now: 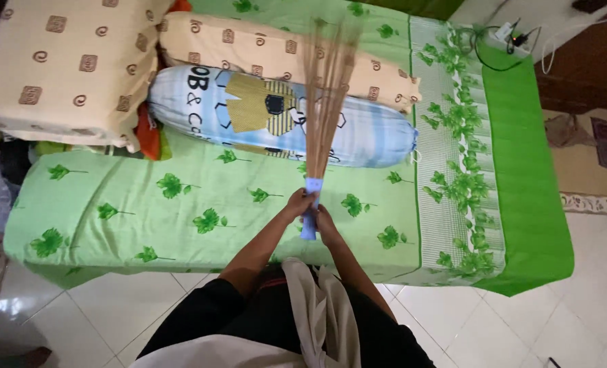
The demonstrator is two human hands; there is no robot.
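Nearest the camera I see my own torso: black top, pale cloth (324,313) hanging down the front, white floor tiles (494,327) on both sides. Both forearms reach forward to the near edge of the bed.

My left hand (299,202) is curled shut around the upper part of the stick broom's (322,102) blue handle (310,208), fingers wrapped, none spread. My right hand (325,226) is closed on the lower part of the same handle, just below and touching the left. The handle's bottom end pokes out beneath the hands.

Broom long axis runs near-to-far, almost straight away from me, leaning slightly to the right at the top. Handle end points toward me, bristle end points away. The thin brown sticks fan out as they go and look motion-blurred at the tips. It sits above the middle of the bed; I cannot tell if the bristles touch the bedding.

Under it is the green leaf-print sheet (180,197), covering the mattress. Farther on, a blue-white bolster (371,140) lies crosswise, bristles passing over it. Behind that is a beige patterned bolster (249,48), and far left a beige pillow (58,68) stacked on others. Far right corner: a power strip with cables (511,34) on the sheet's edge.
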